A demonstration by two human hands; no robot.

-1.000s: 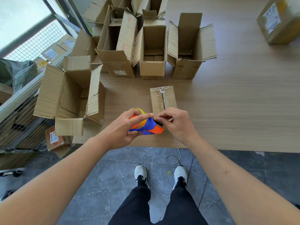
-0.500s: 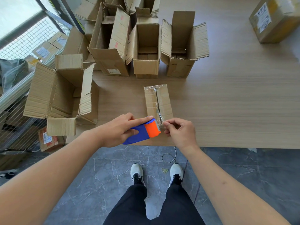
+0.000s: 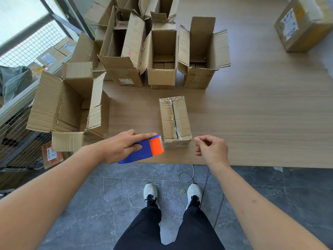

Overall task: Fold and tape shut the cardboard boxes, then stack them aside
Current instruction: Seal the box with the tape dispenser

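Observation:
A small closed cardboard box (image 3: 174,120) lies on the wooden table (image 3: 261,114) near its front edge, with clear tape along its top seam and over both ends. My left hand (image 3: 120,147) grips a blue and orange tape dispenser (image 3: 144,150), held just left of the box's near end with the toothed blade toward the box. My right hand (image 3: 210,150) hovers right of the box's near corner, fingers curled, thumb against forefinger, holding nothing that I can see.
Several open boxes stand behind: a large one (image 3: 66,105) at the left edge, three upright ones (image 3: 162,56) in a row, more beyond. A labelled closed box (image 3: 302,24) sits far right. A wire fence (image 3: 27,51) lies left. Tiled floor and my shoes are below.
My hands have parted. The left hand drew the dispenser left, away from the box's near end. The right hand let go of the tape end and moved right.

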